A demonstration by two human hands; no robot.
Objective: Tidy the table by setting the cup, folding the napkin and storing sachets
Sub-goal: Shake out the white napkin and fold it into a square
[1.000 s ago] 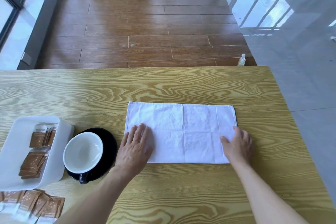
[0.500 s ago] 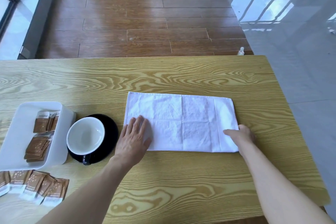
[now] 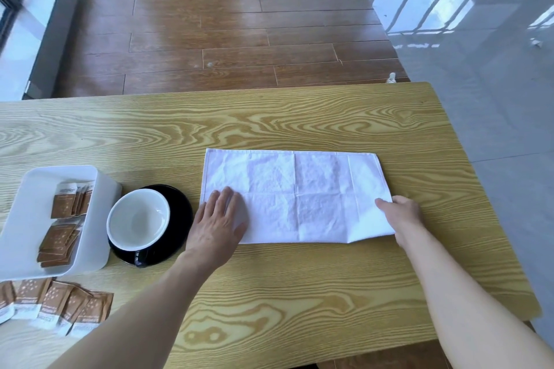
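A white napkin lies folded into a long rectangle on the wooden table. My left hand rests flat on its near left corner, fingers spread. My right hand pinches the napkin's near right corner, which is lifted slightly off the table. A white cup stands on a black saucer left of the napkin. A white bin at the left holds several brown sachets. More brown sachets lie loose on the table in front of the bin.
The table's right edge is close to my right hand, with grey floor beyond it. Brown wooden flooring lies past the far edge. A small white bottle stands on the floor beyond the far right corner.
My right hand has slid from the top of the napkin to its near right corner and taken hold of it, lifting that corner a little. My left hand stays pressed on the left end.
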